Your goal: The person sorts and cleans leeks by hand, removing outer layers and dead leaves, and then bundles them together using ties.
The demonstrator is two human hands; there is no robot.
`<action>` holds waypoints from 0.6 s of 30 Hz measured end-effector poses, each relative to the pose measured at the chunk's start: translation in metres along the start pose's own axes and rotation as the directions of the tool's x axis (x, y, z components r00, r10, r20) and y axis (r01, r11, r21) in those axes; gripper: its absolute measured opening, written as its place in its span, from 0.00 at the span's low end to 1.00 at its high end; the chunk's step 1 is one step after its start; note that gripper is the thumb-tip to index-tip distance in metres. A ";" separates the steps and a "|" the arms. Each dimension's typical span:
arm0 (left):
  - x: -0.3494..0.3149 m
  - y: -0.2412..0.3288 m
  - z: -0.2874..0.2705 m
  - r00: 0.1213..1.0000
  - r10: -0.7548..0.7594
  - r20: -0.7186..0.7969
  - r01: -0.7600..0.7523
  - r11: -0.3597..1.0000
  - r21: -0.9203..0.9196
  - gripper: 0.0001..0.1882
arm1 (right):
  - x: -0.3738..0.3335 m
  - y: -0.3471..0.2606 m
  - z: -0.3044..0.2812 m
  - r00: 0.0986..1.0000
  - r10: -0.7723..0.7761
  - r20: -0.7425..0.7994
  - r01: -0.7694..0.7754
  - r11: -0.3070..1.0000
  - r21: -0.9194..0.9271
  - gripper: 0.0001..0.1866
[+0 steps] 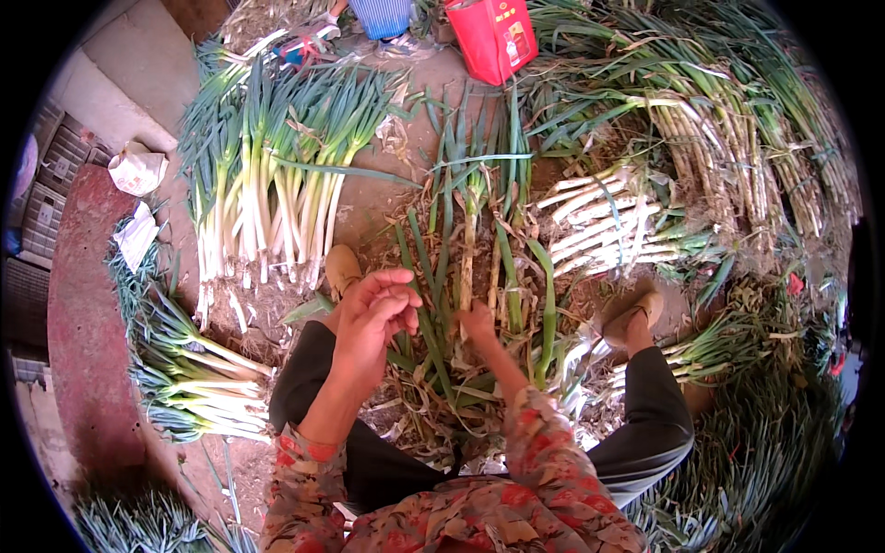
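Note:
My left hand (pixel 371 318) is raised over the ground between my knees, palm turned inward. Its fingers are loosely bent and apart, with nothing seen in them. Lower and to its right, my right hand (pixel 477 324) closes at the root end of a long green onion (pixel 468 244). That stalk points away from me, its brownish outer skin still around the pale shaft and its green leaves at the far end. Other untrimmed green leaves (pixel 544 313) lie beside it, over a heap of dry peelings (pixel 442 392).
Cleaned white-stemmed green onions (pixel 277 203) lie at the far left, with a smaller bunch (pixel 207 382) nearer. Peeled stalks (pixel 604 226) and tall unpeeled bundles (pixel 728 157) lie at right. A red bag (pixel 493 39) stands beyond, near another person's legs (pixel 380 20).

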State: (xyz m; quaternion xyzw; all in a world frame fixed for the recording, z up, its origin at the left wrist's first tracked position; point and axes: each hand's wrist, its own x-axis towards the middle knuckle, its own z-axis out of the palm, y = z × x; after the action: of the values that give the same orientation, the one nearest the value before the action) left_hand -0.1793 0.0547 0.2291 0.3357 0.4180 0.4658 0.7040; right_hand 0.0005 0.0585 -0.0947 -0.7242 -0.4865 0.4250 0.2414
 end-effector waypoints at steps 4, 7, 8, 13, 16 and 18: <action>-0.005 -0.008 -0.010 0.997 0.027 -0.069 -0.025 0.999 0.020 0.12 | -0.123 -0.143 -0.150 0.927 0.015 0.375 -0.265 0.732 0.627 0.15; 0.011 -0.029 0.008 0.995 -0.002 -0.100 0.008 0.999 0.053 0.12 | -0.207 -0.094 -0.186 0.938 0.104 0.330 -0.224 0.909 0.352 0.17; 0.019 -0.038 0.020 0.994 -0.014 -0.111 0.022 0.997 0.068 0.13 | -0.230 -0.069 -0.192 0.984 0.065 0.166 -0.077 0.995 0.064 0.19; 0.027 -0.115 0.046 0.991 -0.086 -0.104 0.126 0.862 0.490 0.18 | -0.351 -0.108 -0.291 0.978 -0.209 0.004 0.184 0.851 -0.493 0.20; 0.053 -0.173 0.050 0.925 0.285 0.252 -0.364 0.474 0.801 0.28 | -0.413 -0.149 -0.319 0.946 -0.318 -0.063 0.163 0.636 -0.755 0.23; 0.037 -0.167 0.099 0.923 0.293 0.251 -0.385 0.652 0.653 0.30 | -0.455 -0.172 -0.330 0.944 -0.305 -0.126 0.061 0.536 -0.842 0.23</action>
State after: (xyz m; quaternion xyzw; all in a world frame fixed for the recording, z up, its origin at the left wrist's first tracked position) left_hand -0.0197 0.0242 0.1173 0.6736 0.4466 0.3774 0.4521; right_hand 0.1204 -0.2633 0.3824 -0.7448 -0.6665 0.0204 -0.0229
